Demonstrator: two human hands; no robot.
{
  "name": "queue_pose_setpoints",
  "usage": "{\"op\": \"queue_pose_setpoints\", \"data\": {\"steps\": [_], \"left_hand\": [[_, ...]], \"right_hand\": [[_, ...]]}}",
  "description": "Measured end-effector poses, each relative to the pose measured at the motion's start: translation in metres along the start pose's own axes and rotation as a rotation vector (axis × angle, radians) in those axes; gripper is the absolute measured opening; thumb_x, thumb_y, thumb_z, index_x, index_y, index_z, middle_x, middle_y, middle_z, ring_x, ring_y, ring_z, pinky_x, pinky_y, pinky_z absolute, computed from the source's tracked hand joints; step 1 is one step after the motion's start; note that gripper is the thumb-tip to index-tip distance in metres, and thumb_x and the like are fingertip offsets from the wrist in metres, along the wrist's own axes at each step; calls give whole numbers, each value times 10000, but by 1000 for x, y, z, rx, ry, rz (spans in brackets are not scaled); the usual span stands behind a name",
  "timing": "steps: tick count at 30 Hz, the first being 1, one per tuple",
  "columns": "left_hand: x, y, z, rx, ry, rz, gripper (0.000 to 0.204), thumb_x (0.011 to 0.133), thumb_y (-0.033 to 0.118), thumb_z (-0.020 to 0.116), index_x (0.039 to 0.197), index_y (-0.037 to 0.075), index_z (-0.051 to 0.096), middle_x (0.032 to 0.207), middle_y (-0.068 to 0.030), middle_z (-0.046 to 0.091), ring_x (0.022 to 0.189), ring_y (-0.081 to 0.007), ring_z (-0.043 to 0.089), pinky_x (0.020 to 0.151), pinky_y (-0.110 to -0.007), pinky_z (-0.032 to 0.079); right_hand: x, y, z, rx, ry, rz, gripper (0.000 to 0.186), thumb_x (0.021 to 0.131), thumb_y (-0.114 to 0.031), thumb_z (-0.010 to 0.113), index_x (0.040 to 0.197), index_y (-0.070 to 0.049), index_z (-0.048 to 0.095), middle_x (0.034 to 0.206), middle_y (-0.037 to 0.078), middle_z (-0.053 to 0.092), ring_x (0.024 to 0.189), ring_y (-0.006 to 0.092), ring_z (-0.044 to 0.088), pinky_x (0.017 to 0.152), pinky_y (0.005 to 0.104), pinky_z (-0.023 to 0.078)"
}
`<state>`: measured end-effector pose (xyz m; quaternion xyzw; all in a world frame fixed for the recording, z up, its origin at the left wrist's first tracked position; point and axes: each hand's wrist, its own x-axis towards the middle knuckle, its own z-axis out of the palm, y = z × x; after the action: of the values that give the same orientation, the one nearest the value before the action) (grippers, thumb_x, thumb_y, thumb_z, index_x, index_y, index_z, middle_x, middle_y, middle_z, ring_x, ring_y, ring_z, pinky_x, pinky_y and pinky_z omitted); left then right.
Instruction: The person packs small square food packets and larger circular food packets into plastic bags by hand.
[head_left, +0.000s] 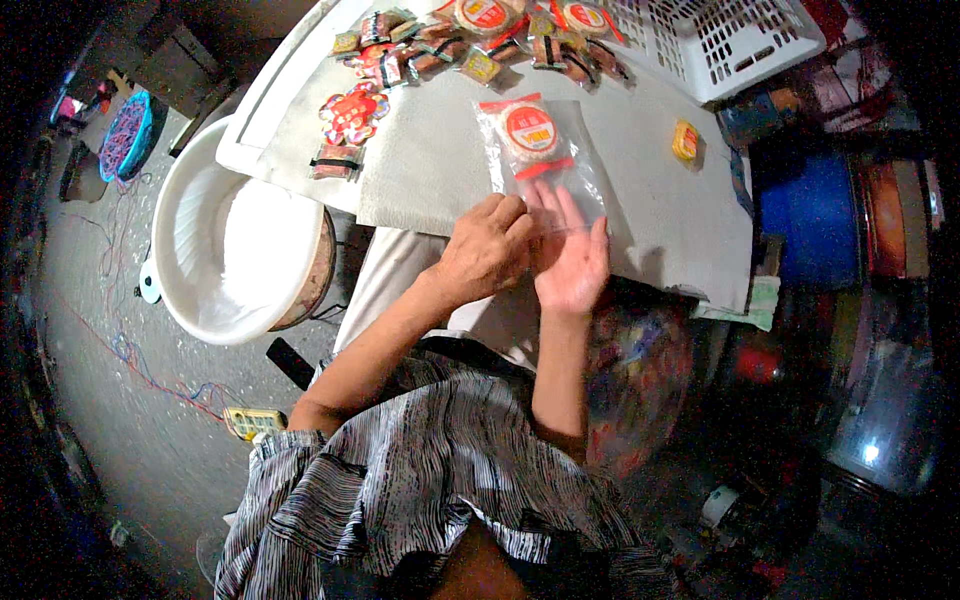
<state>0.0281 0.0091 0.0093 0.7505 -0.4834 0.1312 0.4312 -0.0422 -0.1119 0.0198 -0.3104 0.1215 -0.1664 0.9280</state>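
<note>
Had the left hand (490, 248) near the centre of the frame, curled closed at the lower edge of a clear bag (582, 150), apparently pinching the film. Held the right hand (570, 265) just beside it, palm up and open, with the fingers (555, 205) loosely extended toward the bag and closed on nothing visible. Could not tell the place of those fingertips, inside the film or beneath it. Saw a round pack (530, 130) with red ends, within the outline of the bag at upper centre, just beyond the right fingertips.

Found a pile of small packets (480, 68) crowding the top of the frame, past the bag on the pale surface (430, 165). Noted a white slatted basket (745, 55) at upper right, hemming in that side, and a yellow packet (686, 142) lying apart below it. Spotted a red flower-shaped packet (352, 113) left of the bag, with a dark-banded packet (335, 163) just beneath. Saw a large white tub (190, 240) at left, close against the surface's edge, a blue basin (125, 137) at upper left, and a yellow box (255, 422) with wires on the floor (90, 340) at lower left.
</note>
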Motion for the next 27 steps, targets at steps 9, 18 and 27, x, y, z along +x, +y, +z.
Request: {"op": "queue_pose_setpoints", "data": {"steps": [9,18,27], "left_hand": [[8,-12,1,118,-238,-44,495,686,319,725,1089,79,570,1191,-112,511,1076,-307,467,870,-423,396],[9,-14,-2,87,-304,-64,514,689,376,721,1096,88,599,1221,-102,513,1105,-299,463,886,-430,384],[6,-17,-1,74,-320,-69,486,699,392,708,1058,80,610,1241,-111,506,1112,-288,467,888,-427,387]], "right_hand": [[-40,-35,-36,-255,118,-87,602,951,-349,511,1424,-19,338,1467,216,370,1241,349,498,1006,455,450],[-28,-66,-14,-934,608,-347,201,896,-244,624,858,-48,643,691,45,647,550,88,516,528,239,436],[135,-43,42,-1612,-10,-505,270,875,-170,635,1068,17,615,934,163,687,851,262,668,773,340,534]]}}
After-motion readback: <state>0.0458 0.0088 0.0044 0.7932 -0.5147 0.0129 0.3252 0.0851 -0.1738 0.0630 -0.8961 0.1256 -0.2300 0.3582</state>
